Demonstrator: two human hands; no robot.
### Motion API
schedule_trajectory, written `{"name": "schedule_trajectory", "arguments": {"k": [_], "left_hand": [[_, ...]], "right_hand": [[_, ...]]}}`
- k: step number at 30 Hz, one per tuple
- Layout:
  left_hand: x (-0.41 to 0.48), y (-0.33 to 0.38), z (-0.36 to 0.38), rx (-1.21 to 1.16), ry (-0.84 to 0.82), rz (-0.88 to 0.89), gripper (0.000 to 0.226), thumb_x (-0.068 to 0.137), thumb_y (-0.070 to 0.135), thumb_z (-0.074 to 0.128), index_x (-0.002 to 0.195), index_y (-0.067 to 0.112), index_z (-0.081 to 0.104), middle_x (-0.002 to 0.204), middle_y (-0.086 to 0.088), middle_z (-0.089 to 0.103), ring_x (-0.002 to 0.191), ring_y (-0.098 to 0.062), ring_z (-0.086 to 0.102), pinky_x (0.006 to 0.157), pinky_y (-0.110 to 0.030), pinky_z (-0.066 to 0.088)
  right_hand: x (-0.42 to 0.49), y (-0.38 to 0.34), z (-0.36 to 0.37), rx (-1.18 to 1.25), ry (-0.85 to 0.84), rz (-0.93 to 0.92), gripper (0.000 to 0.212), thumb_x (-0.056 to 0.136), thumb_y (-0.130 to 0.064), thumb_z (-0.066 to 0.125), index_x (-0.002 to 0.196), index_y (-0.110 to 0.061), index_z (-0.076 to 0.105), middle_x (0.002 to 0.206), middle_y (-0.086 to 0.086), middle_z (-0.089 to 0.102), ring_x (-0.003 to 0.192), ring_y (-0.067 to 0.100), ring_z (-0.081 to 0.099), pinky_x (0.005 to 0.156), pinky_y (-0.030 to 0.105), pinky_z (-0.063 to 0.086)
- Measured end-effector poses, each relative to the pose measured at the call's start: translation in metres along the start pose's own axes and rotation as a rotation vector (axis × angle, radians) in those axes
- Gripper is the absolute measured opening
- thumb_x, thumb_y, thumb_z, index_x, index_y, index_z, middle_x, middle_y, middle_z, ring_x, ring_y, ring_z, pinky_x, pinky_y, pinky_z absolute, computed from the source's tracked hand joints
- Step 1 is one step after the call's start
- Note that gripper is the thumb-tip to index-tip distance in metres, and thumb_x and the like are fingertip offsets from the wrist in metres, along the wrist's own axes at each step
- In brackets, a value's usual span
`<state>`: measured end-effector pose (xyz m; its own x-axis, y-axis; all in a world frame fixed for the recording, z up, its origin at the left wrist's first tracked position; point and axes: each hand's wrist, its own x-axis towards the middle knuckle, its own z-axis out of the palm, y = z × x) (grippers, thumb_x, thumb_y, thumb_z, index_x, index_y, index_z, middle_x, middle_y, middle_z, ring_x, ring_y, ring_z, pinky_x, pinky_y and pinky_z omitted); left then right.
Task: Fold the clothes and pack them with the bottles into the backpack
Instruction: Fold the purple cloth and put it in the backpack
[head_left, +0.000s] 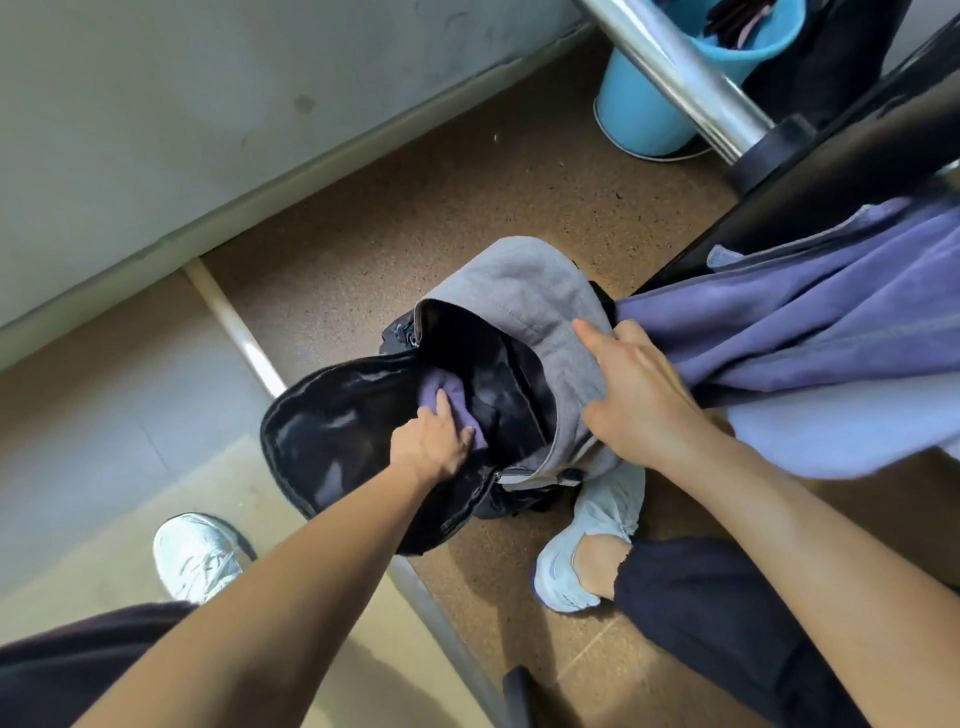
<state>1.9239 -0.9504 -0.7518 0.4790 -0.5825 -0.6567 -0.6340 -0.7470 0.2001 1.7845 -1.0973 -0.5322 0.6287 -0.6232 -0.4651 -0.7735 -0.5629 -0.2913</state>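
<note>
Left hand (434, 439) reached into the open grey fabric backpack with glossy black lining (524, 291), fingers curled on a folded purple cloth garment (457, 395) that lay inside the main compartment. Right hand (639, 395) gripped the backpack's grey panel at the right of the opening, forefinger laid along it, and kept the mouth spread. Loose purple and lilac garments (810, 332) hung just right of the backpack. A white sneaker (571, 566) stood against the backpack's near side, and a blue plastic bucket (644, 109) stood well beyond it. No bottles were in view.

Likely faults:
- The backpack stood soft on the floor and could slump or close if the right hand slackened.
- The folded purple cloth garment could unfold or bunch as it was pushed down.
- The loose purple and lilac garments could slide to the floor.

No brand, label or legible writing was visible.
</note>
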Motion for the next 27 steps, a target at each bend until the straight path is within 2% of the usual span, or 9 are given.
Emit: {"name": "schedule_trajectory", "arguments": {"k": [5, 7, 9, 11, 15, 18, 20, 22, 27], "left_hand": [[-0.005, 0.022, 0.009, -0.276, 0.326, 0.078, 0.08, 0.107, 0.051, 0.038, 0.163, 0.005, 0.004, 0.131, -0.024, 0.05, 0.113, -0.041, 0.054, 0.087, -0.049, 0.049], [0.003, 0.026, 0.018, -0.152, 0.219, 0.007, 0.08, 0.106, 0.056, 0.035, 0.163, 0.007, 0.008, 0.135, -0.021, 0.049, 0.117, -0.039, 0.055, 0.089, -0.047, 0.049], [0.01, 0.021, 0.021, 0.037, 0.002, -0.093, 0.073, 0.103, 0.062, 0.035, 0.158, 0.014, 0.028, 0.142, -0.019, 0.047, 0.126, -0.038, 0.053, 0.098, -0.046, 0.043], [0.012, 0.014, 0.015, 0.125, -0.076, -0.114, 0.067, 0.1, 0.068, 0.037, 0.149, 0.021, 0.044, 0.142, -0.018, 0.05, 0.128, -0.038, 0.052, 0.102, -0.045, 0.039], [-0.008, 0.006, -0.009, 0.241, 0.002, 0.009, 0.057, 0.098, 0.062, 0.044, 0.132, 0.022, 0.064, 0.132, -0.012, 0.062, 0.123, -0.034, 0.055, 0.097, -0.042, 0.041], [-0.044, 0.001, -0.039, 0.308, 0.227, 0.152, 0.048, 0.094, 0.055, 0.043, 0.119, 0.023, 0.069, 0.114, -0.007, 0.066, 0.107, -0.031, 0.057, 0.086, -0.041, 0.041], [-0.069, -0.011, -0.061, 0.308, 0.42, 0.219, 0.044, 0.087, 0.052, 0.047, 0.115, 0.025, 0.067, 0.108, -0.004, 0.064, 0.102, -0.03, 0.054, 0.084, -0.042, 0.039], [-0.09, -0.029, -0.08, 0.215, 0.611, 0.206, 0.052, 0.08, 0.049, 0.059, 0.125, 0.024, 0.062, 0.119, -0.005, 0.059, 0.112, -0.032, 0.049, 0.091, -0.044, 0.036], [-0.133, -0.063, -0.11, -0.237, 0.625, -0.286, 0.107, 0.074, 0.044, 0.083, 0.156, 0.022, 0.018, 0.158, -0.011, 0.021, 0.144, -0.037, 0.023, 0.114, -0.054, 0.025]], "right_hand": [[0.0, -0.003, 0.0, -0.014, -0.009, -0.013, 0.088, 0.088, -0.01, 0.064, 0.16, -0.027, 0.016, 0.134, 0.009, 0.037, 0.13, 0.031, 0.044, 0.103, 0.043, 0.043], [0.0, -0.003, -0.001, -0.015, -0.013, -0.017, 0.089, 0.088, -0.01, 0.064, 0.16, -0.027, 0.016, 0.134, 0.009, 0.037, 0.129, 0.031, 0.045, 0.102, 0.043, 0.044], [0.002, -0.003, -0.002, -0.012, -0.017, -0.019, 0.088, 0.088, -0.009, 0.064, 0.16, -0.027, 0.016, 0.131, 0.009, 0.038, 0.127, 0.031, 0.046, 0.103, 0.041, 0.042], [0.003, -0.003, -0.003, -0.019, -0.019, -0.014, 0.088, 0.088, -0.009, 0.064, 0.16, -0.027, 0.017, 0.13, 0.009, 0.039, 0.126, 0.031, 0.047, 0.102, 0.04, 0.042], [0.005, -0.004, -0.004, -0.022, -0.023, -0.015, 0.087, 0.088, -0.009, 0.063, 0.16, -0.027, 0.018, 0.129, 0.009, 0.039, 0.124, 0.034, 0.049, 0.103, 0.043, 0.044], [0.005, -0.005, -0.004, -0.03, -0.031, -0.016, 0.086, 0.088, -0.01, 0.062, 0.16, -0.028, 0.017, 0.129, 0.01, 0.037, 0.124, 0.036, 0.048, 0.102, 0.043, 0.043], [0.004, -0.006, -0.003, -0.041, -0.034, -0.023, 0.086, 0.089, -0.009, 0.062, 0.16, -0.028, 0.016, 0.13, 0.01, 0.036, 0.124, 0.036, 0.047, 0.102, 0.043, 0.041], [0.003, -0.008, -0.002, -0.051, -0.041, -0.03, 0.087, 0.089, -0.009, 0.062, 0.16, -0.027, 0.015, 0.132, 0.01, 0.036, 0.125, 0.036, 0.046, 0.101, 0.042, 0.041], [-0.001, -0.014, -0.001, -0.083, -0.055, -0.056, 0.087, 0.089, -0.009, 0.064, 0.16, -0.024, 0.016, 0.138, 0.012, 0.035, 0.124, 0.038, 0.048, 0.1, 0.041, 0.041]]}}
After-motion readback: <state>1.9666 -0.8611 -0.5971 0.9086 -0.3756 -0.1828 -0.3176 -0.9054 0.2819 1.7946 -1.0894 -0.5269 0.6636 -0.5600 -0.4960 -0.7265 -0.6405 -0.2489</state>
